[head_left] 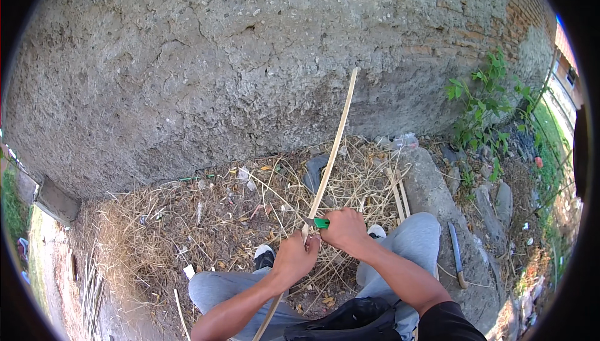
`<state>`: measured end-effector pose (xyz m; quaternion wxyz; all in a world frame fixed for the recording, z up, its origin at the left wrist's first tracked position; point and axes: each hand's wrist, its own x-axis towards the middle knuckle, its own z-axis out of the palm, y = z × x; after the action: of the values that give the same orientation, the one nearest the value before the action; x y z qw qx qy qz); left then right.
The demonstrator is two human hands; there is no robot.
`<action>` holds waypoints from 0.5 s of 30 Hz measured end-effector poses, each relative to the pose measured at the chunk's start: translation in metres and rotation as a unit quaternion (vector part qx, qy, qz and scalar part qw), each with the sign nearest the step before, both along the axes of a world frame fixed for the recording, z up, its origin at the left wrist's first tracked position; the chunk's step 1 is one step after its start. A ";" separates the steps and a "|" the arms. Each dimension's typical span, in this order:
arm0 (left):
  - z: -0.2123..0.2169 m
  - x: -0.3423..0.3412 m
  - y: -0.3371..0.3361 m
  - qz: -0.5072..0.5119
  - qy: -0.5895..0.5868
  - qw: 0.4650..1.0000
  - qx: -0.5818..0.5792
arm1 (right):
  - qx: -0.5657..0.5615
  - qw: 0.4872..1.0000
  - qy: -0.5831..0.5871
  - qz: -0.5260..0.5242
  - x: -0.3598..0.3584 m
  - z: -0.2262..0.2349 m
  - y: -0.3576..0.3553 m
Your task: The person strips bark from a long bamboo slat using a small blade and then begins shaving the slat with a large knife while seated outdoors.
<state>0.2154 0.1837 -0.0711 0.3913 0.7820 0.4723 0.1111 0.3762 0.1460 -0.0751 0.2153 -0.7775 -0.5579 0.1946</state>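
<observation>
A long, pale, slightly bowed strip of split wood or cane (340, 128) runs from between my knees up toward the wall. My left hand (295, 256) is closed around its lower part. Gripped in my right hand (345, 228) is a small knife with a green handle (321, 223). Its short dark blade (308, 221) lies against the strip just above my left fingers. Below the left hand the strip's lower end (269, 319) passes beside my left forearm and leaves the picture at the bottom.
A rough, weathered wall (250, 60) rises ahead. Pale shavings (350, 185) cover the ground between my feet and the wall. A long knife (455, 247) lies on stone at my right, near two short strips (399, 194). More strips (92, 297) lie far left; a leafy plant (484, 103) grows at right.
</observation>
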 end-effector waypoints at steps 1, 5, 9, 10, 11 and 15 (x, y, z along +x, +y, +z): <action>-0.001 0.000 -0.001 0.000 0.000 1.000 -0.001 | 0.010 1.000 -0.020 0.000 0.000 -0.006 0.000; -0.008 -0.001 -0.001 -0.023 0.018 0.999 -0.019 | -0.016 0.998 -0.054 -0.014 0.000 -0.019 0.008; -0.016 -0.007 -0.015 -0.036 0.015 0.998 -0.054 | -0.031 0.995 -0.066 -0.066 0.023 -0.028 0.023; -0.017 -0.008 -0.018 -0.036 0.015 0.998 -0.053 | -0.016 0.993 -0.064 -0.095 0.039 -0.023 0.025; -0.018 -0.006 -0.021 -0.039 0.012 0.997 -0.065 | 0.000 0.990 -0.062 -0.125 0.047 -0.019 0.025; -0.017 -0.009 -0.007 -0.031 -0.035 0.996 -0.071 | 0.008 0.990 -0.017 -0.139 0.036 -0.007 0.024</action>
<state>0.2063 0.1769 -0.0878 0.4658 0.7617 0.4408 0.0926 0.4122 0.1696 -0.0817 0.2368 -0.8488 -0.4498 0.1454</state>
